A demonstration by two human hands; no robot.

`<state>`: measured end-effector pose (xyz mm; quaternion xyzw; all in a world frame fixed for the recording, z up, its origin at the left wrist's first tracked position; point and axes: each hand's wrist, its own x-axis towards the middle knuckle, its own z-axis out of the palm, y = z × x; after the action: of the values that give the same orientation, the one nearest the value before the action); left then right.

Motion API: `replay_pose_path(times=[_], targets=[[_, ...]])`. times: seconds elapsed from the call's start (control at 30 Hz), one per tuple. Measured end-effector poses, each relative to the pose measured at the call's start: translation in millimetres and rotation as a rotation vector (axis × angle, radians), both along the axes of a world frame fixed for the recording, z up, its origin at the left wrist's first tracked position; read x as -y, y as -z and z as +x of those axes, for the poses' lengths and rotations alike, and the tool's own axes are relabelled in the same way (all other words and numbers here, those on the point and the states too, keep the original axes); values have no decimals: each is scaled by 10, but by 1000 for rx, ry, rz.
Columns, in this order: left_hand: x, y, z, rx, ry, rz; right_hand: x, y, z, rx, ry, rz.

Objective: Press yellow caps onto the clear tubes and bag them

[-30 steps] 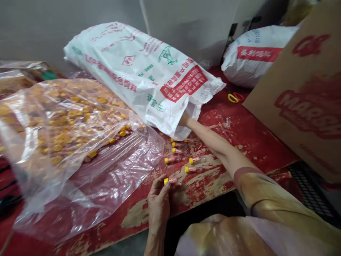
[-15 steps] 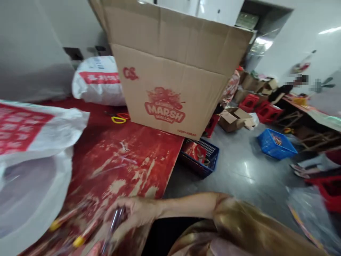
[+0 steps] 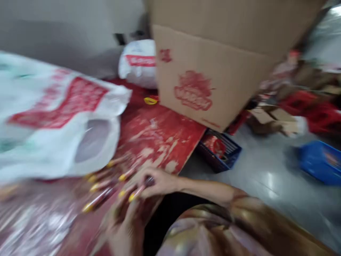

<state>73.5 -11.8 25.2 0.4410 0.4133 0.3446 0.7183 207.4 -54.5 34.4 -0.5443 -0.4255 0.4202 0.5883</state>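
Observation:
Near the table's front edge, my right hand (image 3: 160, 182) is closed around a slim clear tube with a yellow end (image 3: 140, 191); its other end looks dark and glossy. My left hand (image 3: 124, 224) is just below and to the left, with bent fingers at the yellow ends; blur hides its exact hold. Several more yellow-ended tubes (image 3: 97, 200) lie loose on the red, worn tabletop (image 3: 173, 122) to the left of my hands. What is inside the tubes is too blurred to make out.
A large white sack (image 3: 39, 142) with red print lies on the left. Behind stand a tall carton (image 3: 229, 78) marked MARSH and another white sack (image 3: 140, 67). A yellow-handled item (image 3: 151, 100) lies beside the carton. On the floor are a dark blue basket (image 3: 231, 153) and a blue bin (image 3: 317, 163).
The view has swung left and down, so the carton and baskets sit further right. My left hand has come more into view beside the right. The held tube now shows a yellow end.

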Motion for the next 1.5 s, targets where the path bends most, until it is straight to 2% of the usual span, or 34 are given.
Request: replay_pose_path(times=[0.03,0.13,0.27,0.33,0.43,0.5,0.57,0.63,0.7,0.73,0.77,0.83,0.9,0.97,1.07,1.2,1.3,1.4,1.5], targets=[[15,11,-38,39,-37,-63,27,-4,-46,-23,-33,12],[-6,139,-98,104,-185,-37,20,48,-46,85,-126,-83],[13,296,-158,127,-229,11,-30,173,-72,282,-174,-95],[62,306,-185,101,-221,29,-8,236,-158,318,-148,-93],[81,274,-210,47,-190,34,18,337,-303,388,-36,-111],[52,242,-209,47,-142,23,7,373,-357,346,45,-132],[15,197,-196,91,-72,19,-26,339,-332,259,57,-161],[-18,134,-182,131,-3,48,-82,222,-197,242,-9,-183],[-70,61,-189,113,-4,125,-186,62,45,370,-67,-207],[-116,26,-212,79,-32,168,-268,-11,192,483,-38,-227],[-181,-3,-255,35,-78,213,-374,-66,343,631,4,-274],[-369,-39,-420,-86,-197,321,-631,-104,607,1006,-23,-434],[-619,-39,-694,-263,-347,456,-877,-41,776,1314,-144,-533],[-912,-8,-1038,-514,-499,597,-1034,91,858,1474,-271,-538],[-1404,70,-1554,-976,-637,678,-1100,305,928,1523,-337,-470],[-2018,96,-2020,-1211,-703,618,-1091,406,996,1485,-352,-378],[-2337,1,-2152,-1285,-680,623,-1057,337,887,1393,-342,-268],[-2552,-93,-2178,-1306,-615,677,-1014,307,624,1253,-266,-109],[-2749,-97,-2203,-1336,-513,781,-1040,381,428,1303,-218,65]])
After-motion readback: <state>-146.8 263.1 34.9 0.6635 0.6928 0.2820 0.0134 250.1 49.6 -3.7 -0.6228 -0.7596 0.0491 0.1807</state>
